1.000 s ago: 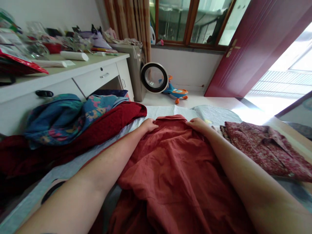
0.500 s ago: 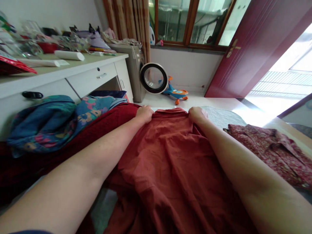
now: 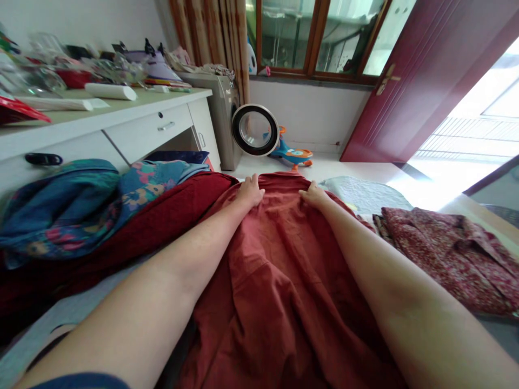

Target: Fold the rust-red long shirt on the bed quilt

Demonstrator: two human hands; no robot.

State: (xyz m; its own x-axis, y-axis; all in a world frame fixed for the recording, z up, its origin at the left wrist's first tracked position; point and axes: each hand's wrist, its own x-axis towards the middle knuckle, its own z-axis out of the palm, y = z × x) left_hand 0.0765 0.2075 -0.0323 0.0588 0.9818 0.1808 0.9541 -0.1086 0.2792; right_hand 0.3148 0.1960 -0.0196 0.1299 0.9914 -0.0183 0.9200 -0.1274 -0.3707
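Rust-red, the garment [image 3: 279,281] spreads from just below my camera across the pale cloth [image 3: 91,297], probably laid lengthwise so both arms reach its far end; it looks soft and rumpled, with long folds. Up there I have the left hand [image 3: 250,192], thumb and forefinger parted, and the right hand [image 3: 315,195], fingers bent, set apart on it, perhaps keeping that end even; I can't tell whether either pinches fabric. Farther off, a round door [image 3: 255,129] stands open.

You have a white-fronted, green-topped cabinet [image 3: 140,136] at ten o'clock, a boxy grey washing machine [image 3: 223,116] at eleven and a blue-and-orange plastic toy [image 3: 292,154] at twelve.
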